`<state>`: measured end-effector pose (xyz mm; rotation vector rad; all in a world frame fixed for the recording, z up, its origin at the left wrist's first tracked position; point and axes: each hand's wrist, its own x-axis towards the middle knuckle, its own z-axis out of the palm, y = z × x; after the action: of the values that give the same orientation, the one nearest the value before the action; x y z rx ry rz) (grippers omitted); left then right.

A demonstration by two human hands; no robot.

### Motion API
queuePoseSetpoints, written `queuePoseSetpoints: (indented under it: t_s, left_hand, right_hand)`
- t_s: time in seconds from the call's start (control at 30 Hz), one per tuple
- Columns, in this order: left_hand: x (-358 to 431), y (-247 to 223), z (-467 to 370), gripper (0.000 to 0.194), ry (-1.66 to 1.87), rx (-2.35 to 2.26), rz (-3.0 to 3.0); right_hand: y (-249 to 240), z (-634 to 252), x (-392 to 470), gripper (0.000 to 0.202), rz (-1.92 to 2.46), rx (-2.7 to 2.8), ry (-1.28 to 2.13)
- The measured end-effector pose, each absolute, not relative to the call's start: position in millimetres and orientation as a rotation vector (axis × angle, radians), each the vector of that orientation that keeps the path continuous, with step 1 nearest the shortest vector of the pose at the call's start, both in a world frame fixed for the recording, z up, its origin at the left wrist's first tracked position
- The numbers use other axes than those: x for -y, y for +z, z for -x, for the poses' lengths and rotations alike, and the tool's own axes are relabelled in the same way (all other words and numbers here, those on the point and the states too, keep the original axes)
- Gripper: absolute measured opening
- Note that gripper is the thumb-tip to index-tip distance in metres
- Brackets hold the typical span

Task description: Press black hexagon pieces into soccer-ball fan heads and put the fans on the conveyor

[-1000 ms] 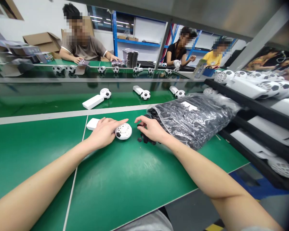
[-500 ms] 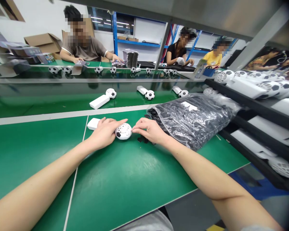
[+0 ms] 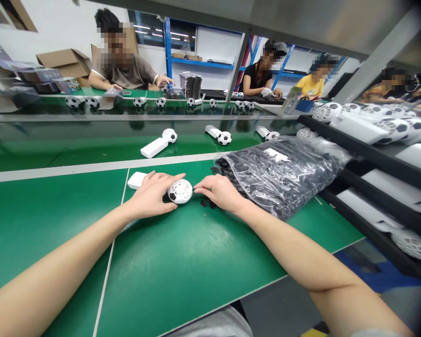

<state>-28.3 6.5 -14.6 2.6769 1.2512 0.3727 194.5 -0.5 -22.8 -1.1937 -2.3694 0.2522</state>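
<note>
My left hand is closed around the round head of a white football-patterned handheld fan. Its white handle pokes out on the far side of the hand, on the green table. Just right of the head, my right hand pinches a small black piece between thumb and forefinger, close to the head's side. Loose black pieces lie under that hand. Beside it, a clear plastic bag full of black pieces lies open toward the hand.
Behind the table edge, a green conveyor carries several similar fans. A black rack stacked with white fans stands at the right. Across the line, people sit at work near a stack of dark boxes. A metal post rises beyond.
My right fingers have drawn slightly away from the ball head, and a black piece now shows between them. My left thumb has shifted along its lower edge. Fans on the near conveyor have moved right.
</note>
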Motion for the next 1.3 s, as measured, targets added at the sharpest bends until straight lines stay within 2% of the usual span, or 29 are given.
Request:
queuePoseSetpoints:
  t_s: [0.1,0.3,0.5,0.7,0.87,1.0,1.07,1.17,1.3]
  left_hand:
    - [-5.8,-15.1,26.8,0.076,0.409,-1.289,-2.630]
    - [-6.4,-18.4,26.5,0.066,0.509,-1.275,-2.615]
    - [-9.7,-18.6,29.8,0.066,0.454,-1.146,-2.653]
    - [-5.2,-19.5,22.4,0.071,0.457,-1.230,-2.637]
    - [-2.9,-19.2,20.2,0.061,0.478,-1.264,-2.621]
    - [-2.2,-18.0,19.0,0.056,0.482,-1.273,-2.605]
    - [-1.3,-17.3,17.5,0.055,0.490,-1.279,-2.592]
    - [0.1,-16.1,15.8,0.051,0.526,-1.293,-2.564]
    - [0.3,-15.9,17.2,0.049,0.575,-1.297,-2.543]
  right_hand:
    - [-23.2,-194.1,1.6,0.015,1.196,2.347,0.217]
    - [-18.6,-191.6,6.1,0.010,1.140,2.193,0.317]
    - [-15.6,-189.4,10.8,0.012,0.884,2.389,0.207]
    - [-21.4,-181.2,14.1,0.015,0.852,2.482,0.177]
    - [-26.6,-175.3,12.9,0.006,0.951,2.249,0.419]
    - [-31.7,-175.1,11.0,0.038,1.054,2.048,0.643]
    - [-34.1,-174.3,11.3,0.045,1.061,2.033,0.813]
    - [-37.8,-172.0,12.0,0.043,1.006,2.002,1.001]
    - [-42.4,-172.0,6.2,0.039,1.007,1.888,0.991]
